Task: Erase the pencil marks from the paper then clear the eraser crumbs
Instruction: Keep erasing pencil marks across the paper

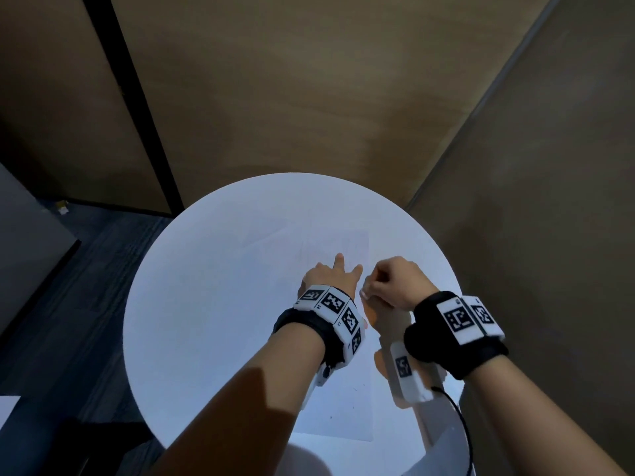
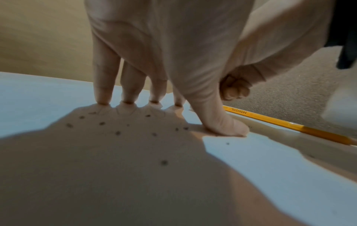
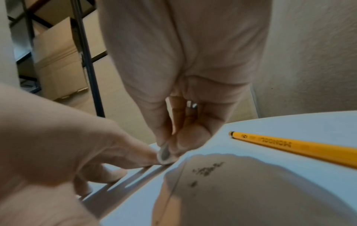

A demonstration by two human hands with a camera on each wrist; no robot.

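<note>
- Paper (image 1: 330, 389), a white sheet, lies flat on your round white counter (image 1: 192, 304), reaching from the near edge toward the middle.
- Your left hand (image 1: 330, 276) rests on the sheet with its fingers (image 2: 103, 85) straight and spread, tips and thumb pressing down on the paper.
- Your right hand (image 1: 395, 283) sits just right of the left, fingers curled, pinching a small pale eraser (image 3: 164, 154) whose lower end touches the paper beside your left thumb.
- Eraser crumbs (image 2: 117, 132), dark specks, lie scattered on the sheet under your left palm, and a denser cluster (image 3: 208, 168) sits near the eraser.
- A yellow pencil (image 3: 301, 146) marked MONGOL lies on the counter to the right of both hands, apart from them.
- Brown walls stand behind the counter.
</note>
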